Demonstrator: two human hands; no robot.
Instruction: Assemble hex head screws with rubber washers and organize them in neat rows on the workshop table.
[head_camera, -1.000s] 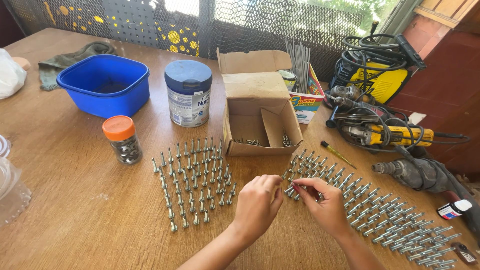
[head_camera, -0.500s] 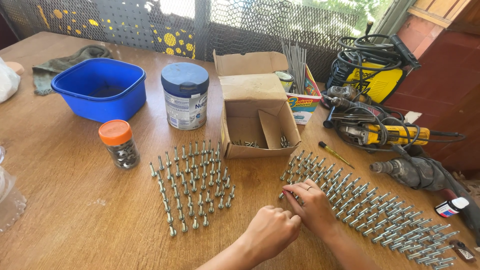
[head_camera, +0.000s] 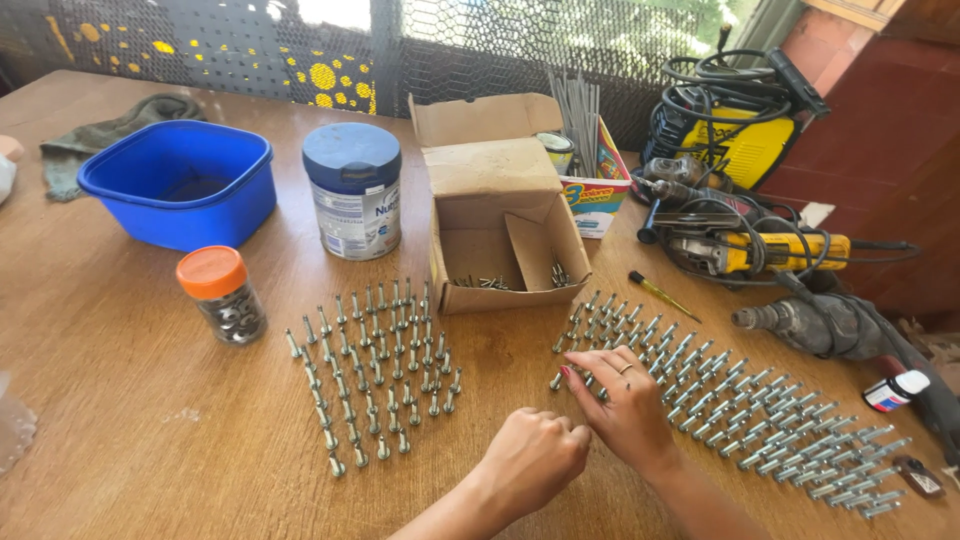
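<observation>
- Surface: worn wooden table (head_camera: 120, 420), sunlit, grain and scuffs visible. Behind it a wire-mesh screen (head_camera: 300, 40) with yellow spots showing through; red-brown wall (head_camera: 880, 170) at 2 o'clock.
- Right hand (head_camera: 625, 400), low centre-right: fingers spread down onto the near-left end of the long bolt row (head_camera: 730, 400). Fingertips touch bolts there; ring on one finger. Can't tell if one is actually pinched.
- Left hand (head_camera: 530, 460), just beside the right at 7 o'clock of it: curled into a loose fist, knuckles up, on the table. Can't tell what, if anything, is inside.
- Long bolt row is a band running from table centre out to 4 o'clock, bolts lying side by side.
- Second bolt patch (head_camera: 375, 370) at 9 o'clock of the hands: bolts standing upright in rough rows, well apart from both hands.
- Open cardboard box (head_camera: 500, 220) at 12 o'clock of the hands, a few bolts inside.
- Blue-lidded tin (head_camera: 353, 205) at 11 o'clock, blue plastic tub (head_camera: 180, 185) further left, orange-lidded jar (head_camera: 220, 295) of small metal parts at 10 o'clock.
- Grey-green rag (head_camera: 110, 130) far left rear.
- Power tools and cables (head_camera: 750, 200) piled at 1–2 o'clock; small screwdriver (head_camera: 660, 293) lies just beyond the bolt row.
</observation>
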